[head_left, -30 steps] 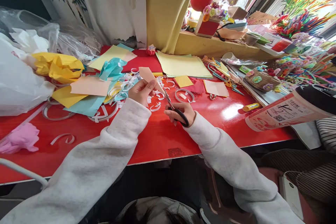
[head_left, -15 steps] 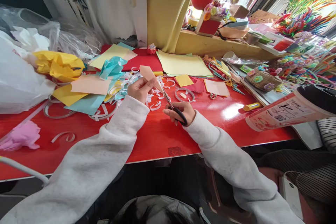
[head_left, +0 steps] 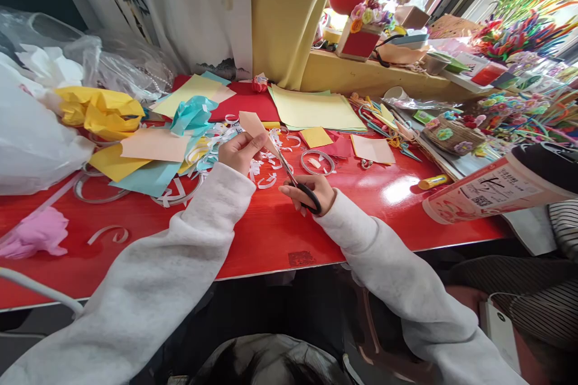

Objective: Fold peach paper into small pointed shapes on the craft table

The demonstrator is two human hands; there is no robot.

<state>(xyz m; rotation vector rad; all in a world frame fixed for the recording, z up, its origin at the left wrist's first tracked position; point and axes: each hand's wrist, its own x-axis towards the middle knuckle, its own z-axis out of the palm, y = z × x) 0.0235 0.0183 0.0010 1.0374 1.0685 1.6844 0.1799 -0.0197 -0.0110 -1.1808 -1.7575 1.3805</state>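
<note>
Pinched in my left hand (head_left: 239,151) is a small piece of peach paper (head_left: 251,123), which sticks up above the thumb. My right hand (head_left: 311,194) is closed round a pair of scissors (head_left: 310,197) with black handles. Their blades point up and left, at the lower right edge of the peach paper; whether they are cutting into it I cannot tell. Under and behind my hands lie curled white paper scraps (head_left: 267,180). To the right of the scraps rests a ring of tape (head_left: 318,162).
Coloured sheets (head_left: 156,144) and crumpled yellow paper (head_left: 102,111) lie left, by a white plastic bag (head_left: 38,138). Pale yellow sheets (head_left: 316,109) lie at the back. A large cup (head_left: 492,186) leans in from the right, near a glue stick (head_left: 432,182) and a woven basket (head_left: 456,135).
Almost nothing differs. The view has shifted very slightly, and both hands keep the same hold on the paper and the scissors.
</note>
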